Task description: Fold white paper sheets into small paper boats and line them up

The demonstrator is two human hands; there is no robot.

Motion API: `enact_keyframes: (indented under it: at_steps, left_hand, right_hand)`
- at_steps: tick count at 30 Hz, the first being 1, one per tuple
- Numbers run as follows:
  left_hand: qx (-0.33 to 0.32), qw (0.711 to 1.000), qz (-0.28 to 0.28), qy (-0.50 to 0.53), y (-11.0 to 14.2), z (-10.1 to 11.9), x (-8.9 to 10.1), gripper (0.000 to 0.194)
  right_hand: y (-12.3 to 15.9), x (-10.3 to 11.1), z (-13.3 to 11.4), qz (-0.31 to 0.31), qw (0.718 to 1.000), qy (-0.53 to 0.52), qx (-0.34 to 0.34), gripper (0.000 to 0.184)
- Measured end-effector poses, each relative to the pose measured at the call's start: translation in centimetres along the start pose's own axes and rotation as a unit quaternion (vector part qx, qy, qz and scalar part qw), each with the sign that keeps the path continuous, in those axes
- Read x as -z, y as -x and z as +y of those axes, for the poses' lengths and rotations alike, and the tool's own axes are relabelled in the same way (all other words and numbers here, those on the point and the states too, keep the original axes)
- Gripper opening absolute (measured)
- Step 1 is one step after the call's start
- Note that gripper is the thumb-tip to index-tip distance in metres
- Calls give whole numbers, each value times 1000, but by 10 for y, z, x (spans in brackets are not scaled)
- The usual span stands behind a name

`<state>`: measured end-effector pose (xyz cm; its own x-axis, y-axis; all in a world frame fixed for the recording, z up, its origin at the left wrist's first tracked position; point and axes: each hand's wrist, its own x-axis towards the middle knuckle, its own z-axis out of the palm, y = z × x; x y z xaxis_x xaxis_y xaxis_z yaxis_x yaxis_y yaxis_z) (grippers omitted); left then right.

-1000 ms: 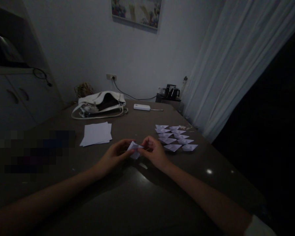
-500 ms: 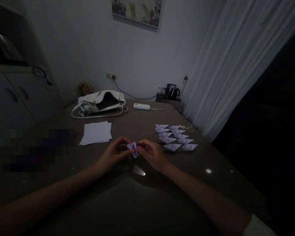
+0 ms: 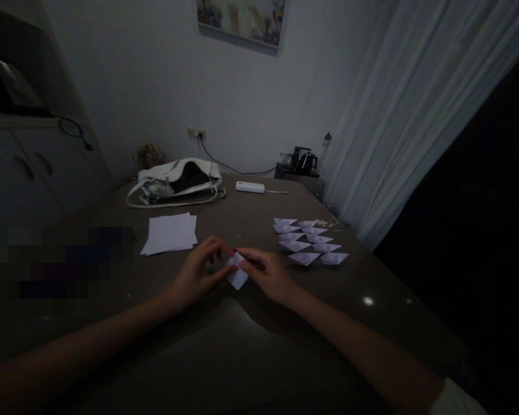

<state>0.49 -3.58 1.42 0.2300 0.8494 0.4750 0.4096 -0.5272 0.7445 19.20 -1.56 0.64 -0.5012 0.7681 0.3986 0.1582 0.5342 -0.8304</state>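
Note:
A small folded piece of white paper point(image 3: 237, 274) rests low over the dark table point(image 3: 251, 346), held between both hands. My left hand point(image 3: 196, 272) pinches its left edge with curled fingers. My right hand point(image 3: 266, 272) pinches its upper right edge. Just right of my right hand lie several finished folded paper pieces point(image 3: 309, 241) in rows. A stack of flat white paper sheets point(image 3: 170, 233) lies beyond my left hand.
A white handbag point(image 3: 175, 181) lies open at the table's far side, with a white power bank point(image 3: 249, 187) and cable beside it. A small side table with a black kettle point(image 3: 301, 161) stands by the white curtain point(image 3: 398, 115). Cabinets line the left wall.
The paper piece has been turned and lowered between my fingers, from a narrow upright fold to a flatter shape near the table. Both hands stayed in place.

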Motion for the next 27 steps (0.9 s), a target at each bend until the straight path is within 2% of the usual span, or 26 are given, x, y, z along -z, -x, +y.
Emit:
enact_keyframes:
  at_steps: [2,4,7,9,13,20,27]
  left_hand:
    - [12,999,-6,30,0,-2,-1,19]
    - [56,994,-23,88,-1,-3,-3,23]
    - [108,981,-28,159,-2,-6,-6,31]
    - [129,969,-35,205,-3,-8,-8,33]
    - [173,943,-75,274,-5,-11,-9,36]
    - [191,947,-102,237,-5,-5,-6,27]
    - [188,951,-95,225,-3,4,-5,31]
  right_hand:
    - [-1,-1,2,-19,999,-26,-9,33]
    - [0,-1,2,-38,999,-37,-12,36]
    - [2,-1,1,-62,998,-23,-3,48]
    - [3,-1,0,-58,998,14,10,52]
    - [5,-1,-3,-21,994,92,48,42]
    - [5,1,-6,32,977,200,65,16]
    - [6,1,-8,38,960,263,85,14]
